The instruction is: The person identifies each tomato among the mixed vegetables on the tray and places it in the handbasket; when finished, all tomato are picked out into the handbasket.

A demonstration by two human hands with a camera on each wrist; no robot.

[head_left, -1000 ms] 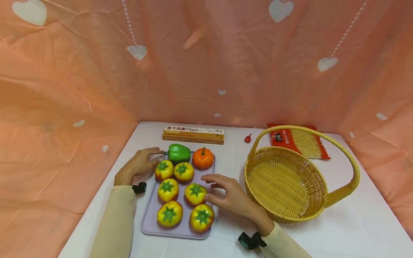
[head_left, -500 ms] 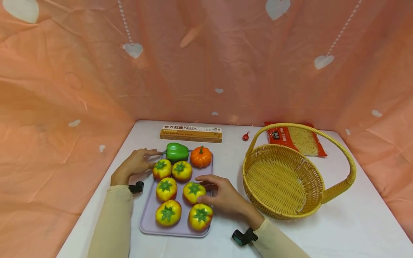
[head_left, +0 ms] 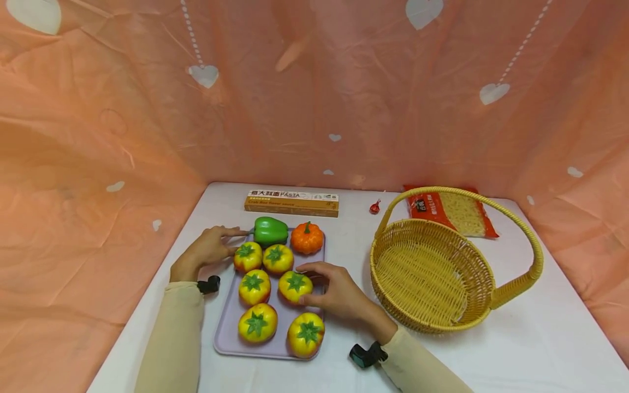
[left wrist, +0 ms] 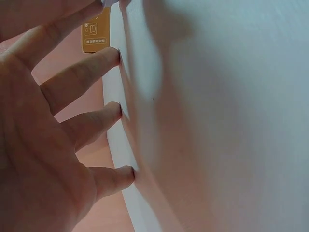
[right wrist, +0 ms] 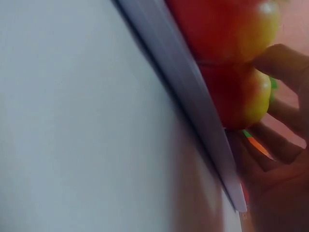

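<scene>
In the head view, a purple tray (head_left: pixel 228 343) bears several yellow-red toy persimmons, a green toy bell pepper (head_left: pixel 270 231) and an orange toy pumpkin (head_left: pixel 307 238). My right hand (head_left: pixel 342 295) holds a toy persimmon (head_left: pixel 295 287) in the right column, thumb on its near side and index finger on its far side. In the right wrist view, the thumb (right wrist: pixel 280 60) touches this fruit (right wrist: pixel 239 96). Beside the tray's left edge, my left hand (head_left: pixel 208 251) has its fingers extended. The left wrist view shows several fingertips (left wrist: pixel 126 175) on the white tabletop.
A wicker basket (head_left: pixel 422 284) with a tall handle stands right of the tray. Behind the tray lies a pasta box (head_left: pixel 291 204). A small red item (head_left: pixel 375 207) and a red pasta bag (head_left: pixel 454 213) are at the back. Pink cloth (head_left: pixel 314 109) hangs behind the table.
My right hand has moved left and closed around the persimmon, which has shifted slightly away from the front one. The front right persimmon has shifted a little nearer. My left hand has stayed put.
</scene>
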